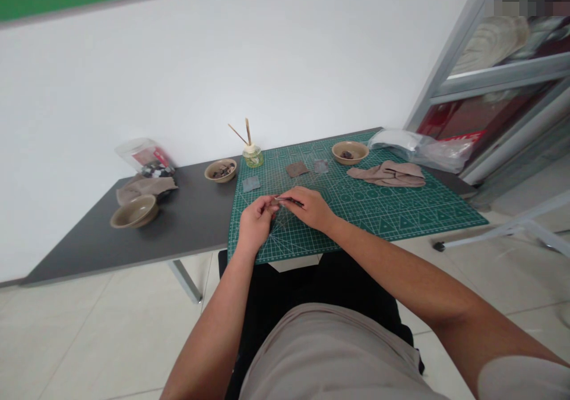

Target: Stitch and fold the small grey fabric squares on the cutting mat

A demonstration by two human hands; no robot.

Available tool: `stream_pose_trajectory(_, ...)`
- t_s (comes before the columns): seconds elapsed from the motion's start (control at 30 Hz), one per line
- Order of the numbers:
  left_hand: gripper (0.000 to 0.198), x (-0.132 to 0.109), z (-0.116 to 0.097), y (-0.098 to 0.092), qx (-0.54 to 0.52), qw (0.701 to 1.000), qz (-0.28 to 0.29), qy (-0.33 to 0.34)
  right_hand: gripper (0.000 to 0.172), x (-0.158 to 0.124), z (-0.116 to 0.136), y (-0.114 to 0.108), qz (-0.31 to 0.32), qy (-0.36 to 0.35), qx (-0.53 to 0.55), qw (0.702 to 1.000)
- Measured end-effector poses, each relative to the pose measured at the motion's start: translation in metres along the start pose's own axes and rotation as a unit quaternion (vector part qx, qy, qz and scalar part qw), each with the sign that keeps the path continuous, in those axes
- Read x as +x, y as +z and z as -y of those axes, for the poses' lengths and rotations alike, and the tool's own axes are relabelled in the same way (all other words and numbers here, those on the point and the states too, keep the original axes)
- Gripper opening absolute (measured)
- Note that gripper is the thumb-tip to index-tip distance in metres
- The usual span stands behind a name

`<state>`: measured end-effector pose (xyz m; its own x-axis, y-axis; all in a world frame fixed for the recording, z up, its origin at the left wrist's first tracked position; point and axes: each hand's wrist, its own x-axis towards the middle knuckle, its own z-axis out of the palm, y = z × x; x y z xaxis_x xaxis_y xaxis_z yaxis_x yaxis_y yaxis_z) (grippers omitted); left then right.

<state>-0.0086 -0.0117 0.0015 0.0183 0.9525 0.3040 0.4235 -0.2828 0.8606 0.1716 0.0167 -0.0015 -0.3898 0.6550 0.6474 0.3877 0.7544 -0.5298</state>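
Note:
Over the green cutting mat (pixel 369 201), my two hands meet with fingertips almost touching. My left hand (pixel 256 223) is closed in a pinch on a small object, mostly hidden by the fingers. In the closed fingers of my right hand (pixel 312 207) is a thin dark piece (pixel 293 200) that looks like sandpaper, its edge against what the left hand holds. Just beyond lie a grey-blue square (pixel 251 184), a brown square (pixel 297 169) and a grey square (pixel 320 166), all resembling sandpaper.
Bowls with small dark pieces, one left (pixel 221 171) and one right (pixel 350 152), flank a reed diffuser (pixel 253 154). A brown cloth (pixel 392 174) and plastic bag (pixel 427 149) lie right. Another bowl (pixel 134 212), cloth (pixel 145 189) and clear container (pixel 145 158) stand left.

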Motion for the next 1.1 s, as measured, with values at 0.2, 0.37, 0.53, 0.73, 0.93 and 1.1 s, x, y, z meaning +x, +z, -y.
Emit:
stream_pose_trajectory(0.2, 0.025, 0.000, -0.003, -0.001, -0.006, 1.000, -0.004, -0.002, 0.014, 0.000, 0.001, 0.000, 0.002, 0.002, -0.007, 1.000)
stream_pose_trajectory(0.37, 0.024, -0.002, -0.009, -0.001, 0.003, 1.000, -0.005, -0.003, 0.015, 0.000, 0.001, 0.000, -0.004, -0.005, -0.006, 1.000)
stream_pose_trajectory(0.53, 0.026, -0.001, -0.005, -0.001, -0.005, 1.000, -0.013, 0.003, 0.017, 0.000, 0.002, 0.000, 0.006, -0.007, -0.015, 1.000)
stream_pose_trajectory(0.73, 0.026, 0.000, -0.003, -0.001, -0.011, 1.000, -0.006, 0.002, 0.018, -0.001, 0.002, -0.001, 0.005, -0.015, -0.017, 1.000)
stream_pose_trajectory(0.93, 0.025, 0.000, 0.000, -0.001, 0.001, 1.000, 0.002, 0.003, 0.020, -0.001, 0.002, 0.000, 0.016, -0.039, -0.036, 0.998)
stream_pose_trajectory(1.1, 0.024, 0.002, 0.002, 0.001, -0.057, 0.998, -0.033, 0.025, 0.015, -0.001, 0.001, 0.000, 0.000, -0.024, -0.075, 0.997)
